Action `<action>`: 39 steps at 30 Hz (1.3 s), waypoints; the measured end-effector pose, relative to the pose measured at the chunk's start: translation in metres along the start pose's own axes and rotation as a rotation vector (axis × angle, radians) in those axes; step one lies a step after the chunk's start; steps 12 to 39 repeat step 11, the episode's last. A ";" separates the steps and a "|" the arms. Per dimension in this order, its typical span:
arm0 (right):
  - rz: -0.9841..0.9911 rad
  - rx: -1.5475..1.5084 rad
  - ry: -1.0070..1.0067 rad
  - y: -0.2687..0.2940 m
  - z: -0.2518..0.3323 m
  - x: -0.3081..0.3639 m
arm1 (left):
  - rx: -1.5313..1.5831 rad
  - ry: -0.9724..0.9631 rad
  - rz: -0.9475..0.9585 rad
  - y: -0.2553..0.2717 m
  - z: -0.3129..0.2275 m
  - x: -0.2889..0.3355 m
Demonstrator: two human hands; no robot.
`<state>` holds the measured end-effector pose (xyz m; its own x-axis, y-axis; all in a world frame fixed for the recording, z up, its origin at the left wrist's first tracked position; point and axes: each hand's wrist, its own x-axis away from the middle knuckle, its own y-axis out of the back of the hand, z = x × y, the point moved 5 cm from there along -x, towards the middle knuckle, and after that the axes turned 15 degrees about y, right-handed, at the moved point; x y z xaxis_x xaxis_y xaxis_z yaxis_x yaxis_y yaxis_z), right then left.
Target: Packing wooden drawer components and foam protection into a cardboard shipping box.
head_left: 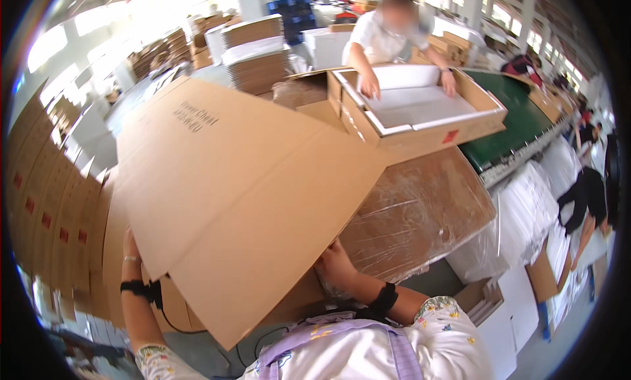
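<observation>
A large flattened cardboard carton (243, 189), brown with a fold line across it and dark print, is held up tilted in front of me. My left hand (129, 244) is at its left edge, closed on it, with most of the fingers hidden behind the board. At the lower right edge, my right hand (337, 267) grips the same carton, its fingertips partly hidden by it. Black straps circle both my forearms. Beyond the carton's far right corner stands an open cardboard box (427, 141) lined with white foam.
A co-worker (388, 35) has both hands at the open box. Beneath it is a plastic-wrapped brown stack (420, 209). A green conveyor belt (506, 114) runs at the right. Flat cartons (49, 209) stand upright at the left; stacked cardboard (257, 64) rises behind.
</observation>
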<state>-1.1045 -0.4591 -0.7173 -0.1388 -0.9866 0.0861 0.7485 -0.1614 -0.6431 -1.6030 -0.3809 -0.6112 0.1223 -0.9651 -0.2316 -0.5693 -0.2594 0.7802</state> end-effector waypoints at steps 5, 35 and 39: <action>0.373 0.697 0.432 0.009 -0.011 0.019 | -0.259 -0.136 0.009 -0.006 0.011 0.012; 0.071 -0.078 -0.244 0.000 -0.031 0.017 | 0.133 0.152 0.185 -0.006 0.017 -0.002; 0.071 -0.078 -0.244 0.000 -0.031 0.017 | 0.133 0.152 0.185 -0.006 0.017 -0.002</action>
